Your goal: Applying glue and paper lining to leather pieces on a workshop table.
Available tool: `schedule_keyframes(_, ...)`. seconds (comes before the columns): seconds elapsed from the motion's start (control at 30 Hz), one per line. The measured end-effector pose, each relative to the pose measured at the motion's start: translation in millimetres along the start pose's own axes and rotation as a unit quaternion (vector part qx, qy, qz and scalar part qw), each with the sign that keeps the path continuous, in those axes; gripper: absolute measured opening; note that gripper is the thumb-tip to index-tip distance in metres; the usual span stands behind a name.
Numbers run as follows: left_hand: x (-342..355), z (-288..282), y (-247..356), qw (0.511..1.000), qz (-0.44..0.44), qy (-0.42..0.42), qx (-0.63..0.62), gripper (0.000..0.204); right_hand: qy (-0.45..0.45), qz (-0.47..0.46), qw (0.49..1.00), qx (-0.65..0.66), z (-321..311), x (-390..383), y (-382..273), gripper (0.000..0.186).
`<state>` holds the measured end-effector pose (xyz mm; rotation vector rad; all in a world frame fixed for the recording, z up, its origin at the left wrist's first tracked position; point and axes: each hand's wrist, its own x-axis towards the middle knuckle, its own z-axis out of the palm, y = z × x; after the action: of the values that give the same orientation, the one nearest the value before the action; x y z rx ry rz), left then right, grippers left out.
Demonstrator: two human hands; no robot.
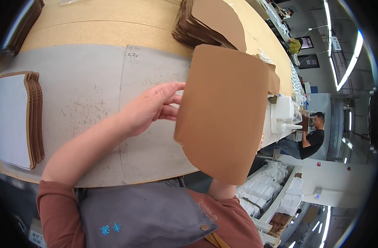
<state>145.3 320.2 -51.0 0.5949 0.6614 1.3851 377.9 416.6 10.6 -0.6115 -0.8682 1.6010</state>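
Observation:
A large brown panel point(224, 111) with a smooth face and rounded lower corners is held up, tilted, in front of me. My left hand point(164, 103) is at its left edge, thumb and fingers bent, with the tips passing behind it. Behind this panel my right hand is hidden; only that forearm point(222, 189) shows below the lower edge. A thick stack of similar brown pieces point(216, 20) lies on the table just beyond.
Grey sheeting point(85, 91) covers the near part of the wooden table point(93, 29). On the left is a stack topped with white point(11, 120); another dark stack point(25, 27) lies beyond it. White containers point(282, 111) stand right. A person point(313, 136) works farther off, near white bundles point(265, 186).

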Motion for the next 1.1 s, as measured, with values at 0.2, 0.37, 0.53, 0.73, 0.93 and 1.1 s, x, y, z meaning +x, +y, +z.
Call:
schedule_keyframes(0.2,-26,13,8,0.997,-0.017,0.065,-0.026,0.05,-0.038,0.025,0.998,-0.05,-11,0,0,0.027)
schedule_keyframes(0.37,-38,10,7,0.996,-0.018,0.079,-0.041,0.043,-0.044,0.015,0.99,-0.133,-33,5,8,0.028)
schedule_keyframes(0.53,-48,10,9,0.995,-0.014,0.097,-0.027,0.039,-0.061,0.028,0.993,-0.097,-29,3,13,0.028)
schedule_keyframes(0.73,-55,8,9,0.995,0.001,0.099,-0.013,0.038,-0.01,0.116,0.993,0.011,3,2,0,0.032)
schedule_keyframes(0.93,-63,7,4,0.98,-0.024,0.196,0.021,0.044,-0.148,-0.164,0.943,-0.247,32,16,-28,0.031)
schedule_keyframes(1.1,-89,-5,-9,0.974,-0.063,0.21,-0.053,0.064,-0.612,-0.185,0.684,-0.352,74,0,-46,0.015)
